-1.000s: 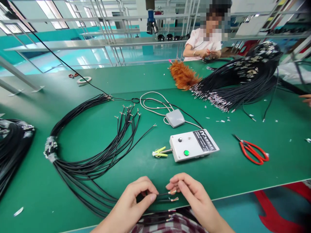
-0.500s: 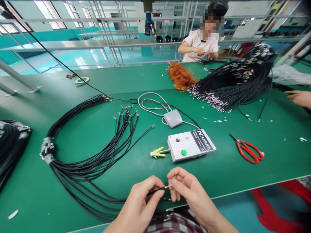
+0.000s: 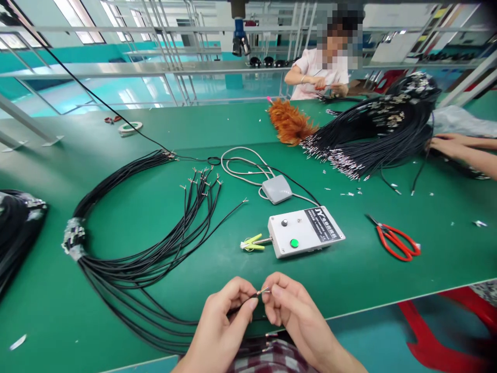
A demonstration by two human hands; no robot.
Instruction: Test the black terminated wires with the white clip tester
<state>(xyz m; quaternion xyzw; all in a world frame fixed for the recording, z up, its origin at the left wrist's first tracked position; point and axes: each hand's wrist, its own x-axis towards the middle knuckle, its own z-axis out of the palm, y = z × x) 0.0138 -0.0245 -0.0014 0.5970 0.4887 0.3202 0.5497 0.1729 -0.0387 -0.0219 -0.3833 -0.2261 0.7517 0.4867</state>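
My left hand (image 3: 227, 321) pinches a black cable (image 3: 241, 304) close to its stripped end, near the table's front edge. Thin bare or coloured wires (image 3: 264, 290) stick out of that end, and my right hand (image 3: 298, 311) has its thumb and fingertips closed on them. To the left curves a bundle of black cables (image 3: 116, 269), bound with clear wrap (image 3: 73, 238); several of its far ends are splayed. Beyond my hands lies a white control box (image 3: 298, 243) with a green button, a knob and a yellow-green clip (image 3: 252, 242) on its shaft.
Red-handled scissors (image 3: 398, 242) lie right of the box. Behind it sits a grey pedal (image 3: 276, 189) with a looped cord. A large cable pile (image 3: 380, 124) and an orange feather duster (image 3: 291, 122) are farther back. Another person's hands (image 3: 450, 145) reach in at right; a co-worker (image 3: 322, 72) sits opposite.
My hands have shifted slightly left with the cable, and its thin wires now show more spread between my fingertips. At right, the other person's hands have come in against the cable pile.
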